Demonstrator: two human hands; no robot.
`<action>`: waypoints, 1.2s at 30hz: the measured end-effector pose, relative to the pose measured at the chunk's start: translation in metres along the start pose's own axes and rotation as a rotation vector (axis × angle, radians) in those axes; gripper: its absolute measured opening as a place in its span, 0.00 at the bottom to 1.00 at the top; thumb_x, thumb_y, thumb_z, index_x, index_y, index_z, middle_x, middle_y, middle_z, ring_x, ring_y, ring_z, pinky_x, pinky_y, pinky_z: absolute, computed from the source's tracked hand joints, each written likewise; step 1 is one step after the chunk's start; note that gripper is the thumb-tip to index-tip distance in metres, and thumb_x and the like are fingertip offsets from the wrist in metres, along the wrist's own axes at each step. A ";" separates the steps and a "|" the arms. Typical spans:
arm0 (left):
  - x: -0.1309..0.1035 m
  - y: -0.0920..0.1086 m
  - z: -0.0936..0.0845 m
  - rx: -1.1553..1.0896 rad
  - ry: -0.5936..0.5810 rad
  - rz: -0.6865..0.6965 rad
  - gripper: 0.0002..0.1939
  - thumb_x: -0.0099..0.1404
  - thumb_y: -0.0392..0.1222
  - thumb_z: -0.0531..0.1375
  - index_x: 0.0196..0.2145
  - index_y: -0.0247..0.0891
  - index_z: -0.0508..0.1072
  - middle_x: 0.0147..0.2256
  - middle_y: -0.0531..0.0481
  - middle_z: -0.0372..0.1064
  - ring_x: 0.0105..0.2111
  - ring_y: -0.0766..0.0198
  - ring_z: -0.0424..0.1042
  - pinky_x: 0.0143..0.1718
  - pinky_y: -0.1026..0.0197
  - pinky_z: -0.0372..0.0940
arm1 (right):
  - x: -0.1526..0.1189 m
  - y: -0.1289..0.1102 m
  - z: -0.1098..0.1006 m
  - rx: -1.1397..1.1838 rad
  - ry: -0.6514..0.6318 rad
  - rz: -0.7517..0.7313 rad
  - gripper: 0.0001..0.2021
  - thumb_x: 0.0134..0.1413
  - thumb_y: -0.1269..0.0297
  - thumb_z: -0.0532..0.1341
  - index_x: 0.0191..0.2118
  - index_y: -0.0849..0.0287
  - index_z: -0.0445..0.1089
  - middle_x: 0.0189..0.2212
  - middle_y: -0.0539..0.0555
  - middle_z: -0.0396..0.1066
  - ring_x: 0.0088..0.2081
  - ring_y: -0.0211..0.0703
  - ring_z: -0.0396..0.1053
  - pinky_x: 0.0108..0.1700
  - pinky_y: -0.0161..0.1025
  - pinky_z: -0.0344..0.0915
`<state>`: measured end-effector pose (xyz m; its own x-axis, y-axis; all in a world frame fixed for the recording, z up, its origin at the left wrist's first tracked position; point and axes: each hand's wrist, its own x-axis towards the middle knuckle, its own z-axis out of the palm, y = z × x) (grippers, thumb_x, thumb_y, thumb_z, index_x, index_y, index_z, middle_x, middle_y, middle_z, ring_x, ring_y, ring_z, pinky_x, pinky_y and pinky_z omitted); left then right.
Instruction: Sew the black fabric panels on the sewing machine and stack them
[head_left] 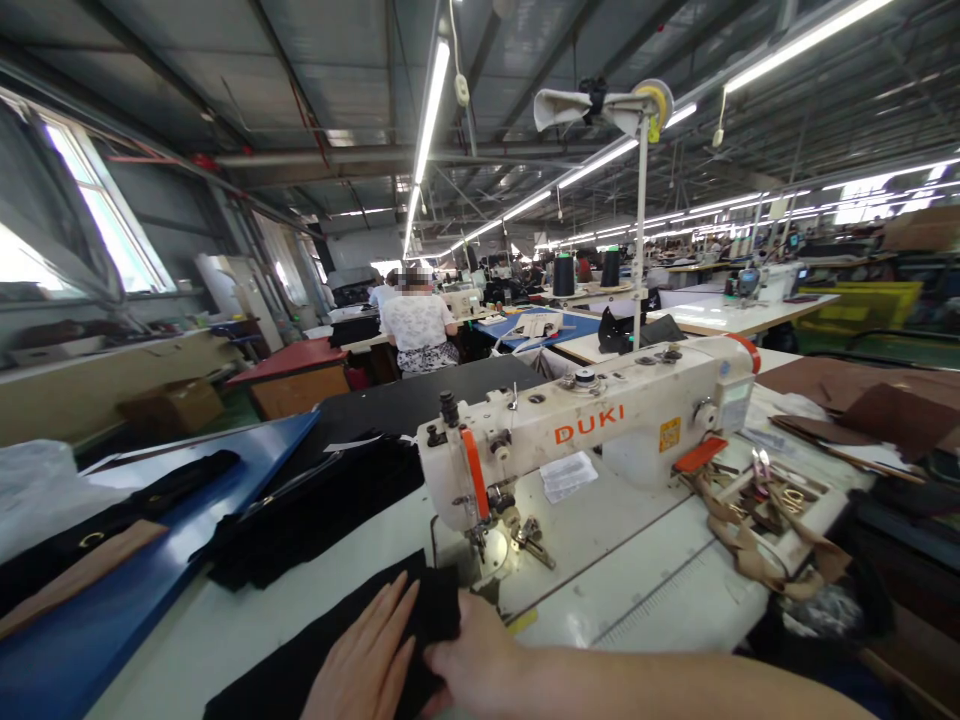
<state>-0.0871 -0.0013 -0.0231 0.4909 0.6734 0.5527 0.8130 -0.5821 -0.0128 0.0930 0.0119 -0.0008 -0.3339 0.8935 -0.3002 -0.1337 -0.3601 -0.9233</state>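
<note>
A black fabric piece (pixel 300 650) lies on the white table left of the sewing machine's needle area. My left hand (pixel 367 655) rests flat on it, fingers stretched out toward the machine. At the fabric's right edge, my right hand (pixel 476 655) grips it between thumb and curled fingers. The white sewing machine (pixel 622 440), with orange parts, stands just beyond both hands, its presser foot a little ahead of the fabric's far corner.
Dark fabric (pixel 322 510) is piled left of the machine, beside a blue board (pixel 172 540). At the right, a tray (pixel 817 510) holds scissors and tan strips. Brown sheets (pixel 892 415) lie farther right. A seated person (pixel 420 325) is ahead, back turned.
</note>
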 end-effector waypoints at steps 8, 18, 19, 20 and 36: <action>0.020 0.027 0.011 0.078 -0.316 -0.122 0.25 0.70 0.46 0.50 0.63 0.49 0.58 0.64 0.48 0.55 0.62 0.52 0.58 0.57 0.47 0.61 | -0.021 -0.012 -0.084 -0.232 -0.031 -0.120 0.26 0.48 0.70 0.61 0.56 0.56 0.66 0.38 0.52 0.72 0.32 0.41 0.75 0.32 0.36 0.70; 0.039 0.030 0.012 0.001 -0.376 -0.206 0.26 0.69 0.53 0.51 0.63 0.50 0.59 0.64 0.48 0.55 0.63 0.50 0.56 0.60 0.42 0.54 | -0.010 -0.087 -0.213 -1.429 0.324 -0.544 0.12 0.61 0.73 0.54 0.44 0.61 0.74 0.43 0.59 0.74 0.46 0.46 0.69 0.50 0.39 0.62; 0.039 0.030 0.012 0.000 -0.386 -0.208 0.25 0.69 0.54 0.51 0.62 0.50 0.60 0.63 0.48 0.55 0.63 0.50 0.56 0.60 0.42 0.54 | -0.002 -0.091 -0.217 -1.451 0.331 -0.529 0.11 0.61 0.71 0.56 0.43 0.61 0.74 0.43 0.59 0.74 0.46 0.46 0.69 0.50 0.39 0.62; 0.037 0.030 0.011 -0.001 -0.400 -0.207 0.25 0.69 0.54 0.50 0.62 0.51 0.60 0.63 0.49 0.56 0.63 0.50 0.55 0.60 0.41 0.54 | 0.005 -0.093 -0.219 -1.462 0.328 -0.520 0.09 0.61 0.70 0.57 0.42 0.61 0.75 0.43 0.59 0.74 0.45 0.47 0.69 0.50 0.39 0.61; 0.028 0.033 0.005 0.084 -0.314 -0.094 0.27 0.68 0.55 0.53 0.63 0.51 0.60 0.63 0.49 0.57 0.61 0.50 0.60 0.58 0.44 0.60 | 0.021 -0.089 -0.217 -1.604 0.488 -0.541 0.11 0.63 0.68 0.56 0.34 0.60 0.75 0.36 0.58 0.76 0.38 0.45 0.71 0.41 0.36 0.64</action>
<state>-0.0450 0.0005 -0.0126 0.4745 0.8375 0.2711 0.8758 -0.4801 -0.0497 0.3001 0.1205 0.0237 -0.2422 0.9122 0.3306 0.9412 0.3036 -0.1483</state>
